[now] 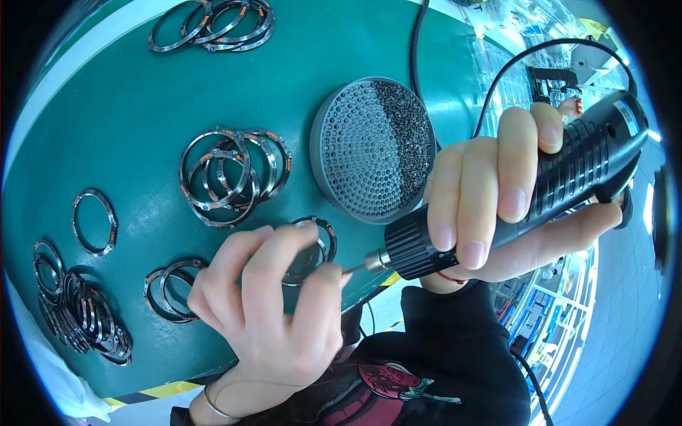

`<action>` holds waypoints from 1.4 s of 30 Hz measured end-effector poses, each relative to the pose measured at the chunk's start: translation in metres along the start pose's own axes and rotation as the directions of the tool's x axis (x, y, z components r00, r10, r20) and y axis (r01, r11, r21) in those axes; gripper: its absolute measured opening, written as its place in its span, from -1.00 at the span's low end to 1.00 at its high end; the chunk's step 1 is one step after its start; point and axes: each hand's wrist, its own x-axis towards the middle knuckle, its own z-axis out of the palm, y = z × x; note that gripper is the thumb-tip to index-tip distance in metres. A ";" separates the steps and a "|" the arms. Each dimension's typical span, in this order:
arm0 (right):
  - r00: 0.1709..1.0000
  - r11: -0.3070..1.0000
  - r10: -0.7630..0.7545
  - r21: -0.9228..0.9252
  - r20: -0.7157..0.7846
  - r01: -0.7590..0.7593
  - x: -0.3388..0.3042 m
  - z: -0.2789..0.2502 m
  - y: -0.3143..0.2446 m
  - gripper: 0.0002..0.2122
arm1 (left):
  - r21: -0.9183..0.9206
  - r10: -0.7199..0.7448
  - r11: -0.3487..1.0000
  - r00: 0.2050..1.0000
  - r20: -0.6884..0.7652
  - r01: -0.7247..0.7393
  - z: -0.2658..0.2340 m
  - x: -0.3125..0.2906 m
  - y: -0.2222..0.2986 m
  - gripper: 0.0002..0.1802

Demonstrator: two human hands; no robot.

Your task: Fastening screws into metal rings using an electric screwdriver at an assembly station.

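My right hand [490,184] is wrapped round a black electric screwdriver [575,170], its ribbed collar and thin bit pointing left. The bit's tip reaches the fingers of my left hand [277,305], where the fingertips hide it. Between thumb and fingers, my left hand grips a metal ring [328,238] with a dark, notched rim, held over the table's near edge. Behind both hands sits a round grey screw tray [355,153] full of small holes, with tiny dark screws [408,135] heaped along its right side.
Similar rings lie in groups on the green table [142,128]: a middle cluster [227,174], a far group [220,28], a near pair [167,287], a single ring [94,221] and a left pile [89,316]. A black cable [419,57] runs behind the tray. Clear plastic packaging [501,71] stands at the far right.
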 end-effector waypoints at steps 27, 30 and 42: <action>0.968 0.721 -0.212 -0.647 0.134 0.248 -0.001 -0.011 -0.018 -0.13 | 0.312 -0.018 0.950 0.991 0.136 -0.025 -0.017 -0.007 -0.010 -0.51; 0.949 0.776 -0.190 -0.553 0.252 0.302 0.006 -0.027 -0.018 -0.13 | 0.310 -0.042 0.950 0.983 0.179 -0.016 -0.017 -0.005 -0.010 -0.50; 0.947 0.801 -0.097 -0.541 0.306 0.257 0.004 -0.024 -0.026 -0.14 | 0.040 0.095 0.994 0.978 0.188 -0.104 -0.002 -0.003 -0.004 -0.74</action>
